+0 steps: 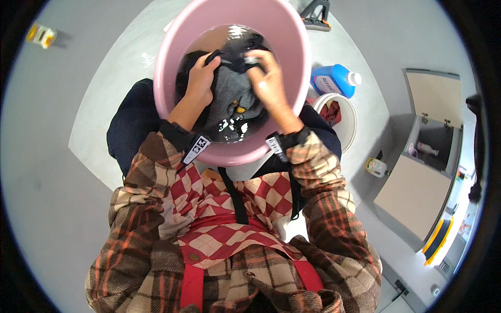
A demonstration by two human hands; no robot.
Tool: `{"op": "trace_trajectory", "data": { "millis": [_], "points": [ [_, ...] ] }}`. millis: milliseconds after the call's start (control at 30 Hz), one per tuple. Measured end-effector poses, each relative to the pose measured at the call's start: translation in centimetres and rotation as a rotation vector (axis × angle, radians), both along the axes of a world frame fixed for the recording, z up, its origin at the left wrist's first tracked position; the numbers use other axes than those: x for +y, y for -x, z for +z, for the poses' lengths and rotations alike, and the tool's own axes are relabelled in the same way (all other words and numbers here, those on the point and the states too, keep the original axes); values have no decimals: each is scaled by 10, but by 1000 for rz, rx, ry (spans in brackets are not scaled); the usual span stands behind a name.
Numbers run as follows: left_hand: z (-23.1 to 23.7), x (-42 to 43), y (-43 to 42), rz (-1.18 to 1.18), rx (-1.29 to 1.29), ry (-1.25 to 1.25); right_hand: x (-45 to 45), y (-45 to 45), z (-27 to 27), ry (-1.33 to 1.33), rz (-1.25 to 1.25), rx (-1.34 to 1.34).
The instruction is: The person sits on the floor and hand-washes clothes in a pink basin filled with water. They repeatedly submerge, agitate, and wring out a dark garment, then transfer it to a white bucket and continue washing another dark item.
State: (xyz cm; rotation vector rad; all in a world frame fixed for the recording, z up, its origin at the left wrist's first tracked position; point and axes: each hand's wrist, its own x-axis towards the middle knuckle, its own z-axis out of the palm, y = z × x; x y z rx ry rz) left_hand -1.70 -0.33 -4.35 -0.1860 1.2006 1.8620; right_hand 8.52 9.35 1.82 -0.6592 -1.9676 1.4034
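Note:
A pink plastic basin [231, 158] with dark water stands in front of me. A wet garment [231, 92], grey with a black edge and small yellow marks, lies partly in the water. My left hand [200, 82] grips its black edge at the upper left, thumb on top. My right hand [267, 76] holds the edge at the upper right and is slightly blurred; something whitish shows between its fingers, and I cannot tell what. More black cloth [254, 41] lies in the water beyond both hands. The garment's lower part is hidden under water.
Right of the basin stand a blue detergent bottle [332, 80] with a white cap and a white bucket [350, 129] holding dark red cloth [330, 113]. A brush-like tool [316, 17] lies farther back. Another bottle [376, 167] is near an open cabinet [415, 195].

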Motion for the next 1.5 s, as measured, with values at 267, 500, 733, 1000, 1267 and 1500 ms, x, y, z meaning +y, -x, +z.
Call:
{"op": "trace_trajectory", "data": {
  "millis": [267,500,733,1000,1267,1500],
  "points": [
    [13,22,-46,-183,-467,-132,0,14,-9,-574,-328,-185],
    [20,11,-41,-156,-268,-205,-20,14,15,-797,128,-565],
    [8,6,-35,-88,-86,-478,-37,26,5,-689,-135,36],
    [26,2,-34,-54,-259,-133,-30,22,2,-496,-115,-165],
    [52,9,-42,-58,-311,-29,19,18,-32,-125,-126,-391],
    [31,-6,-13,14,-15,-254,28,-5,-29,308,1,14]
  ]
}}
